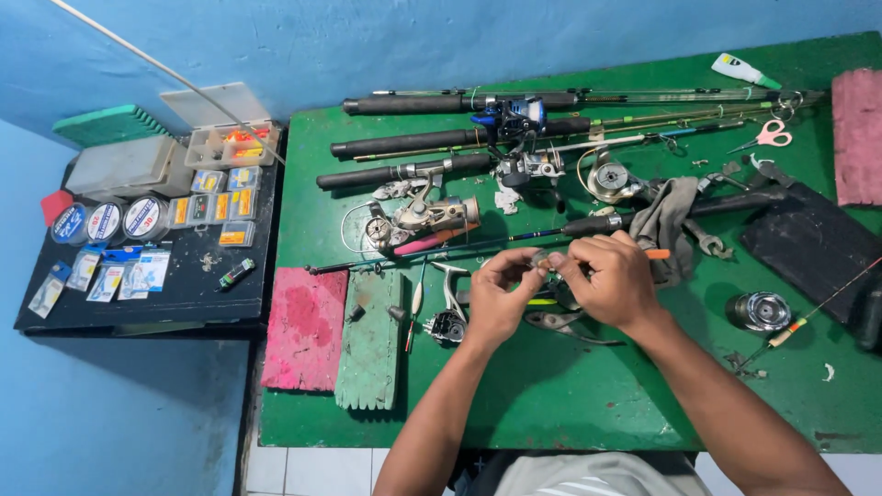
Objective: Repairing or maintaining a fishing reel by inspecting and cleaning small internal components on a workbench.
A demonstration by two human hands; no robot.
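Observation:
My left hand [496, 298] and my right hand [608, 278] meet above the middle of the green table [551, 395]. Their fingertips pinch one small part [542, 264] between them; it is too small to identify. Right under the hands lie a black reel body [447, 323], a yellow-green piece [542, 301] and a curved metal part [560, 321]. A thin rod section with an orange tip [658, 254] runs behind my right hand.
Several fishing rods with reels [459, 138] lie across the far half. A grey rag [669, 220], pink-handled scissors [767, 136], a spool [759, 310] and a black pad [808, 243] sit at right. Pink foam [303, 329] and a green foam block [370, 354] lie left. A black side table [165, 285] holds line spools and tackle packets.

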